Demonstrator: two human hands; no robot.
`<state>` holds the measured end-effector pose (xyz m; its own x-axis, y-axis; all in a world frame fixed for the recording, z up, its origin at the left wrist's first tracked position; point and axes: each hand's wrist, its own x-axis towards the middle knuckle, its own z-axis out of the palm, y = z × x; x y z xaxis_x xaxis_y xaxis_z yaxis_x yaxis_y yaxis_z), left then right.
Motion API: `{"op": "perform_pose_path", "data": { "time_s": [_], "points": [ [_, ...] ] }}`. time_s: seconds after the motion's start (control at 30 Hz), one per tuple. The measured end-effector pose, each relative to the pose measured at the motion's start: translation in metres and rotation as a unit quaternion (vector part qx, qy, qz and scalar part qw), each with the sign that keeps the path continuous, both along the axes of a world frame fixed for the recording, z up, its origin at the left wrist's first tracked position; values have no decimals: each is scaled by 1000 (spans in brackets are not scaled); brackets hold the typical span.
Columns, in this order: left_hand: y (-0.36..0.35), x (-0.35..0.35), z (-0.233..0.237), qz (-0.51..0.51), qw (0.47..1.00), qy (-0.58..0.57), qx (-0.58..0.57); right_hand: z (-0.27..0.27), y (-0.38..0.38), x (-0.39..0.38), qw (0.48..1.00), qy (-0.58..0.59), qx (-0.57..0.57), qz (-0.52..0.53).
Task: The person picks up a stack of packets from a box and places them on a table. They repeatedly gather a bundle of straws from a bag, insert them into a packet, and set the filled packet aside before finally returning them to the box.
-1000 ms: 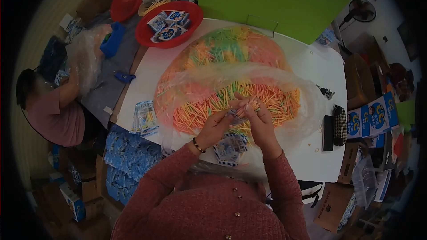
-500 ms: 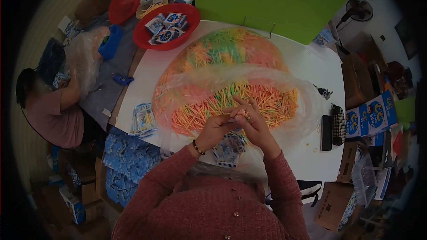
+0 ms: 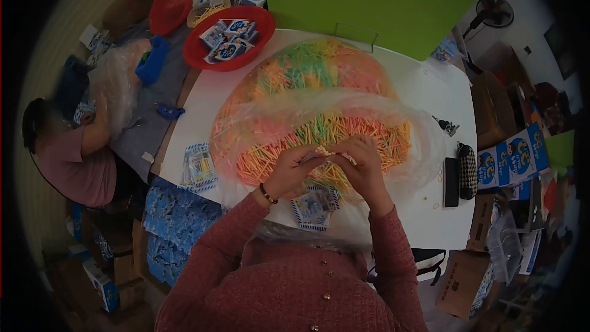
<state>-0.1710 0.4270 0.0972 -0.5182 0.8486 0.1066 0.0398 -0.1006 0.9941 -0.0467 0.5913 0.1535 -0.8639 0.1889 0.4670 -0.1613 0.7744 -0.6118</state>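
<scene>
A small bundle of thin coloured sticks (image 3: 321,150) is pinched in my left hand (image 3: 292,172), its pale ends showing above the fingers. My right hand (image 3: 364,163) is closed too, thumb and fingers pressed against the bundle's right side. Both hands are over the near edge of a large clear plastic bag (image 3: 276,107) full of loose pink, yellow, orange and green sticks (image 3: 313,132). Just below my hands lies a clear packet with blue-striped ends (image 3: 316,207). More such packets (image 3: 198,168) lie to the left.
At the back left a red basin (image 3: 261,40) holds several packs. A black phone-like object (image 3: 452,182), a checked pouch (image 3: 468,172) and keys (image 3: 447,125) lie on the white table's right (image 3: 412,221). Another person (image 3: 80,160) sits at the left. A green panel (image 3: 375,6) stands behind.
My right hand has lowered and turned, its raised fingers now folded down beside the bundle. My left hand stays on the sticks, slightly higher.
</scene>
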Motion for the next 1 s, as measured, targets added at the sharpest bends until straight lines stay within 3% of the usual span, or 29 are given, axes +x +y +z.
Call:
{"op": "perform_pose_path", "data": {
  "time_s": [0.07,0.13,0.17,0.27,0.33,0.37,0.43,0.57,0.63,0.67,0.73,0.87,0.93,0.97,1.0],
  "points": [
    [1,1,0,2,1000,20,4,-8,-2,-2,1000,9,5,-13],
    [2,7,7,5,995,-101,16,-16,-4,-4,999,37,-29,-18],
    [1,6,6,8,995,-101,15,-10,-7,-6,999,37,-31,-16],
    [-2,2,-2,20,997,-73,1,1,-15,-6,999,30,14,-27],
    [-2,-4,-8,11,999,32,10,-8,-12,-5,999,-2,11,-33],
    [-2,0,-7,10,999,31,10,-10,-12,-3,999,-4,10,-34],
    [-5,8,-3,24,999,-19,12,-14,-11,-1,998,53,-25,-29],
    [-7,7,7,25,992,-105,66,-8,-14,-1,998,41,3,-43],
    [-11,-1,-1,19,997,67,46,-11,-22,-1,993,44,-88,-61],
    [-14,-1,0,26,997,63,39,-13,-25,-1,993,39,-94,-54],
    [-17,4,1,-11,1000,-25,-16,-16,-25,-3,983,-13,-176,-58],
    [-14,15,-6,51,997,-63,14,-18,-29,5,979,-54,-194,-18],
    [-12,17,-7,60,983,-162,61,-25,-31,5,995,-98,-23,18],
    [-12,18,-6,58,983,-161,62,-32,-29,7,995,-97,-22,17],
    [-13,21,-4,54,976,-196,80,-39,-27,10,985,-106,-138,-7]
  ]
}}
